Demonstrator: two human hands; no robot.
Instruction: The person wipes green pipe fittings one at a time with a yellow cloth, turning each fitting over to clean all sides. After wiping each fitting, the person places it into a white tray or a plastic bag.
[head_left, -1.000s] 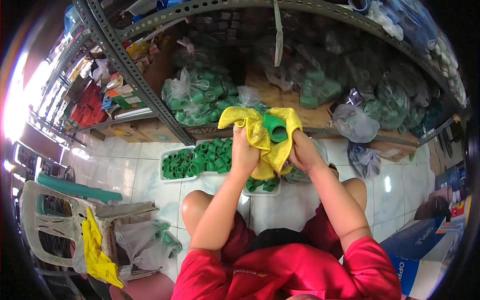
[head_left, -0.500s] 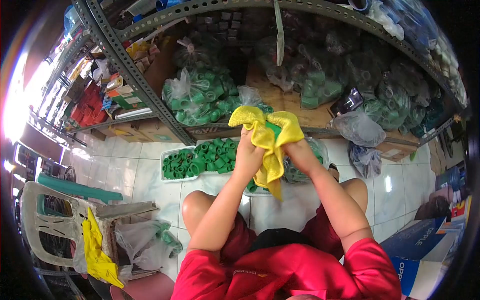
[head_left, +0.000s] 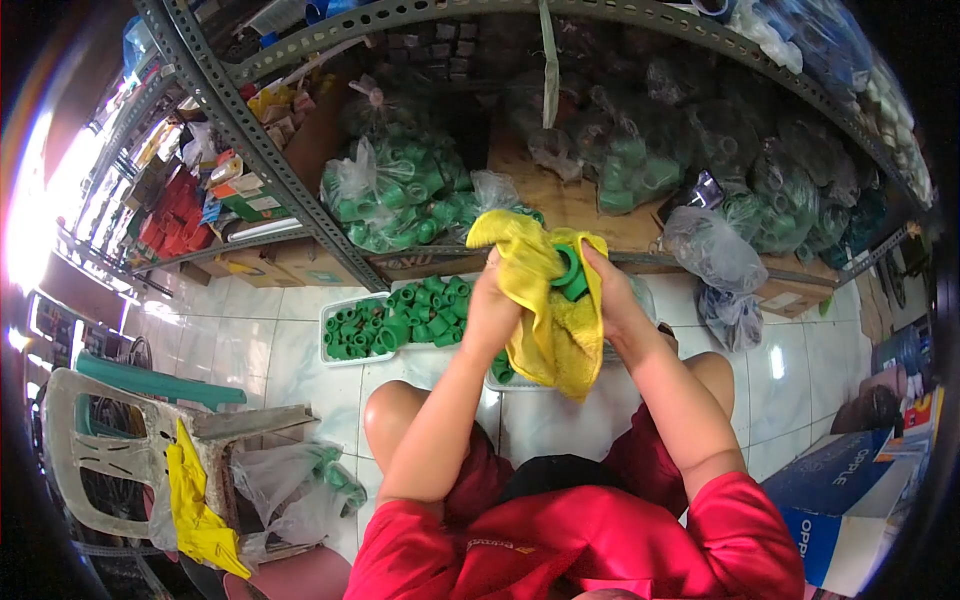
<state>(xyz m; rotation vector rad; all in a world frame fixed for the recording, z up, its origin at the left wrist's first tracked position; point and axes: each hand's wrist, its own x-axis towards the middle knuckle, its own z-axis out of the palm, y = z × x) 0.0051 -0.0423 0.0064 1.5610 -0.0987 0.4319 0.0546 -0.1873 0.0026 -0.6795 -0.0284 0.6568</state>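
A yellow cloth (head_left: pixel 548 345) hangs between my two hands, in front of the shelf. My left hand (head_left: pixel 492 318) is closed around the cloth's left side. A green pipe fitting (head_left: pixel 567 268) sits in the folds with its round opening showing; part of it is covered by the cloth. On the right, my right hand (head_left: pixel 620 300) is closed on the cloth beside the fitting, its thumb near the fitting's edge. Below and to the left, white trays (head_left: pixel 345 358) on the floor hold many small green pipe fittings (head_left: pixel 430 312).
Clear bags of green fittings (head_left: pixel 405 190) fill the metal shelf (head_left: pixel 270 165). At the left stands a worn plastic chair (head_left: pixel 85 450) with a yellow cloth piece (head_left: pixel 195 500) draped on it. A blue and white carton (head_left: pixel 830 500) lies at the right.
The cloth has been spread wider and hangs lower, showing more of the green fitting's opening. My right hand has turned and shifted slightly to the right.
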